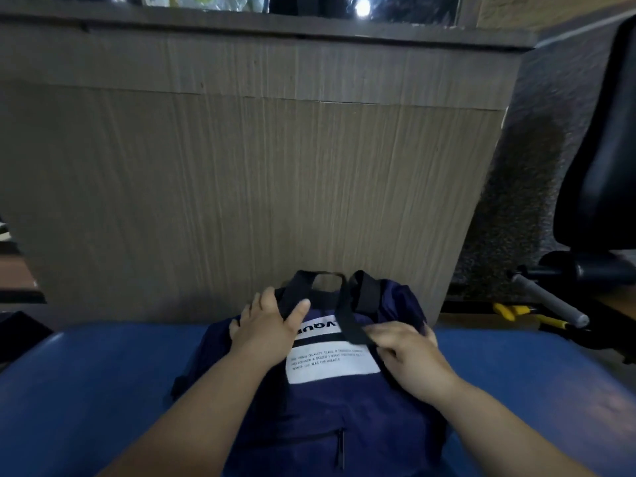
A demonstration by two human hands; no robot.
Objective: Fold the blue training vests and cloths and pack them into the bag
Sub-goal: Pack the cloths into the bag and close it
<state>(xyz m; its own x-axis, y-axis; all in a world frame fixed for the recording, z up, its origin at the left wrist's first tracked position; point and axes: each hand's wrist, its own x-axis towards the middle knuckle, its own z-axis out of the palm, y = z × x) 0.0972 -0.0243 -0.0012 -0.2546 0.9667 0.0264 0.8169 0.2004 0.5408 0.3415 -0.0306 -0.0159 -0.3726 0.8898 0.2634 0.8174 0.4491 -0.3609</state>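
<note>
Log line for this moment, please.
left hand: flat on bag top | right hand: gripping black strap | vests: none visible

The bag (pixel 320 407) lies on the bench (pixel 86 390), its handles (pixel 347 304) at the far end against the panel (pixel 258 184) that stands just behind the bench. The left hand (pixel 265 325) rests on the bag's far left corner beside one handle, and the right hand (pixel 409 352) lies on the right side, touching the other handle's strap. To the right of the panel stands a chair (pixel 599 166), with pliers (pixel 516 313) on the floor before it.
</note>
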